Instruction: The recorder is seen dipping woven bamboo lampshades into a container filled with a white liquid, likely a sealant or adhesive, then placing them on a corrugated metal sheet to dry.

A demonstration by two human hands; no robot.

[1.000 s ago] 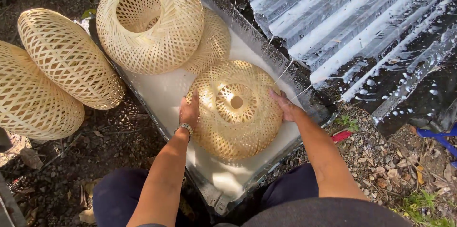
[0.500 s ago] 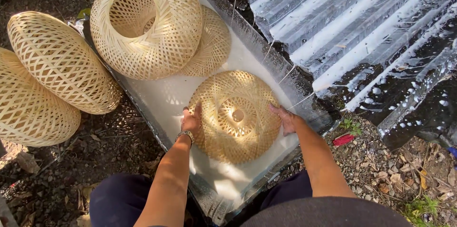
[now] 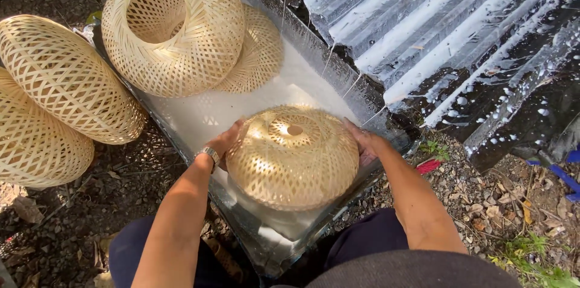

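I hold a round woven bamboo shade (image 3: 292, 156), wet and glossy, over a trough (image 3: 356, 85) filled with white liquid. My left hand (image 3: 225, 141), with a metal watch at the wrist, grips the shade's left side. On its right side sits my right hand (image 3: 362, 140). The shade is tilted toward me, its small top hole facing up. Its lower edge seems to meet the liquid.
A large dry woven shade (image 3: 173, 27) leans on the trough's far end, with another (image 3: 257, 52) behind it in the liquid. Two more shades (image 3: 66, 76) (image 3: 33, 143) lie on the dirt at left. A corrugated metal sheet (image 3: 435, 28) streaked white slopes at right.
Both hands have drawn the wet shade nearer to me and raised it, tilting it up out of the white liquid. The camera view has shifted slightly.
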